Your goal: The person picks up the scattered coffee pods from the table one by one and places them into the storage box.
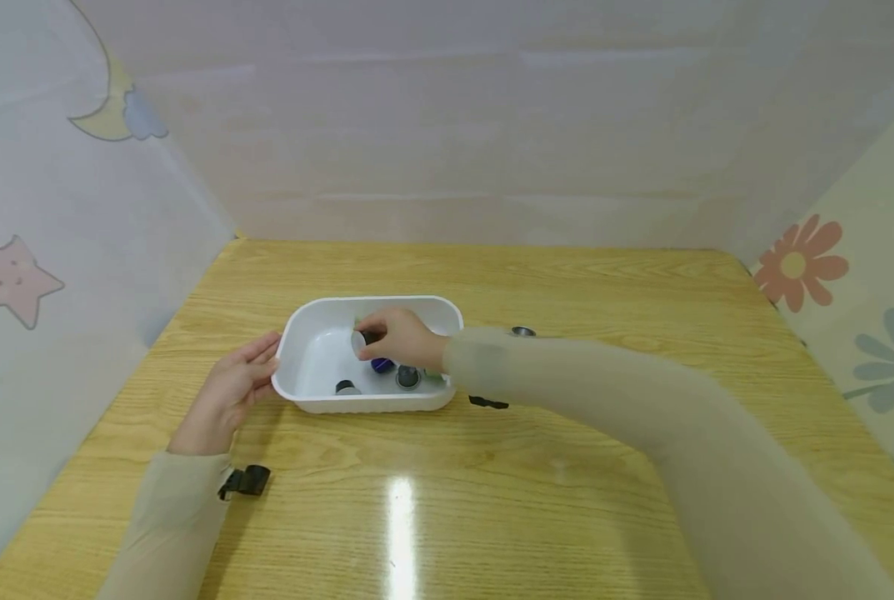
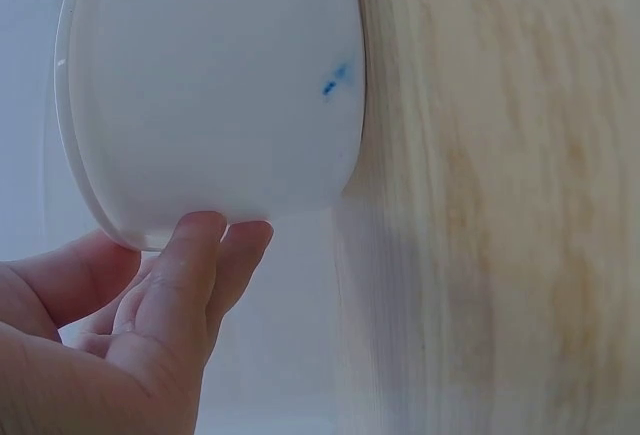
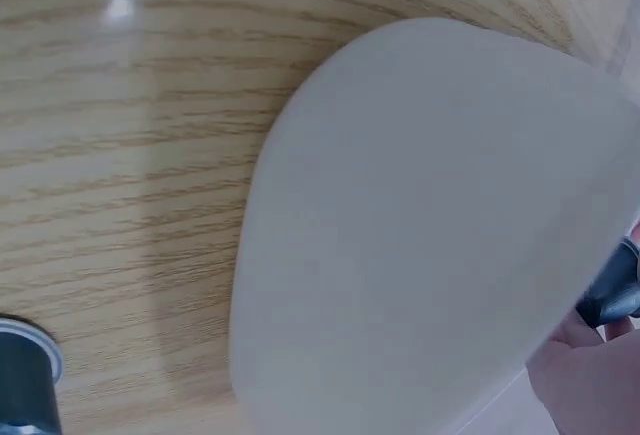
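Observation:
A white plastic tub [image 1: 319,405] stands on the wooden table. My left hand [image 1: 240,383] holds its left end, thumb at the rim and fingertips against the outer wall in the left wrist view. Over the tub's inside, my right hand [image 1: 405,337] pinches a dark coffee capsule [image 1: 372,337], its pale lid facing left. That capsule [image 3: 612,285] shows at the right edge of the right wrist view, partly hidden by the tub wall. Below the hand lie a purple capsule [image 1: 382,365], a grey capsule [image 1: 407,377] and a dark capsule [image 1: 345,387] partly behind the front wall.
Another dark capsule [image 1: 523,332] stands on the table right of the tub, beyond my right forearm. Bits of green show inside the tub near the right hand. Pale cloth walls with printed figures surround the table [image 1: 327,500] at the back and sides.

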Demonstrator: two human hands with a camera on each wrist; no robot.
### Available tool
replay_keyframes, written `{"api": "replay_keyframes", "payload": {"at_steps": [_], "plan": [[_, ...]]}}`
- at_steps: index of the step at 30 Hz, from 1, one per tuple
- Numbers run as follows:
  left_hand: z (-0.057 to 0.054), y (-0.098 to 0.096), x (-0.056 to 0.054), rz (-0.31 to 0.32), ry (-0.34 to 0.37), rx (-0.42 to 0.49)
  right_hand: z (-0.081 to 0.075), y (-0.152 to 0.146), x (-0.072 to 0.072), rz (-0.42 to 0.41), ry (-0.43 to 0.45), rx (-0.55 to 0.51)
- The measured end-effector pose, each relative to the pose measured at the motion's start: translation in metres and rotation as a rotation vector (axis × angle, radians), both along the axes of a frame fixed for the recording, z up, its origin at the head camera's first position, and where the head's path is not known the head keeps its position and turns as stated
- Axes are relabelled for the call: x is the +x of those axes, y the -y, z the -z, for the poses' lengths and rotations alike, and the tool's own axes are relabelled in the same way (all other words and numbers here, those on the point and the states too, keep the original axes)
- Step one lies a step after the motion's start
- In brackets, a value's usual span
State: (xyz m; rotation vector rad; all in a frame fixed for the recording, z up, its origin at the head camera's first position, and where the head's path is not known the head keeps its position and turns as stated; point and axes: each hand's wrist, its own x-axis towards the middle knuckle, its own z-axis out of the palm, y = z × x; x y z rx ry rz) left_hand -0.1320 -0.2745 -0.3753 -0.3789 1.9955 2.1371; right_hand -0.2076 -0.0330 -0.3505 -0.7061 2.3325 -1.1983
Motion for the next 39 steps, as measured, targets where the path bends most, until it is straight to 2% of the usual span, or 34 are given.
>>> {"api": "replay_keyframes", "payload": {"at_steps": [11,24,31,34,39], "plan": [[0.001,0.001,-0.001,0.005,0.001,0.010,0.004,0.018,-0.009,-0.042,-0.038,0.081],[0.001,0.001,-0.001,0.014,0.000,0.013,0.006,0.022,-0.012,-0.009,-0.021,0.083],[0.001,0.000,-0.003,0.010,0.007,0.010,0.002,0.011,-0.009,-0.009,0.027,0.015],[0.002,0.001,-0.003,0.015,0.009,0.002,0.000,0.003,-0.009,-0.008,0.011,0.010],[0.002,0.002,-0.004,0.014,0.010,-0.006,-0.014,-0.014,-0.007,-0.020,-0.011,0.004]]}}
